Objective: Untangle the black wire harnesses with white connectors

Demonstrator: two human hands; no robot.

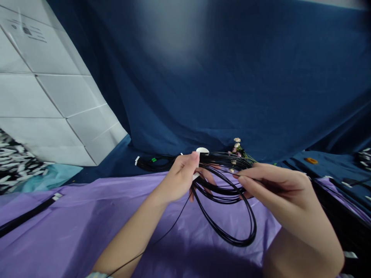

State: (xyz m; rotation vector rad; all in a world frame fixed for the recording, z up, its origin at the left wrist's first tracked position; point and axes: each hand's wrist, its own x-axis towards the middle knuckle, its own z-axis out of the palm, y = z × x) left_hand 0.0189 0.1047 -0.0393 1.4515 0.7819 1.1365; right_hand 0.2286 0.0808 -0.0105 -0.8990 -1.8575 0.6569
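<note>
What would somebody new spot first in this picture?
Probably the loops of black cable, held by the left hand in the middle while the right hand pinches a strand. A big dark blue cloth hangs behind, with white boxes at the left and little pale flowers just beyond the cable.

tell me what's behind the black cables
Behind the black cables, small pale flowers and blue cloth are visible. Whatever the cables and the right hand cover cannot be seen.
</note>
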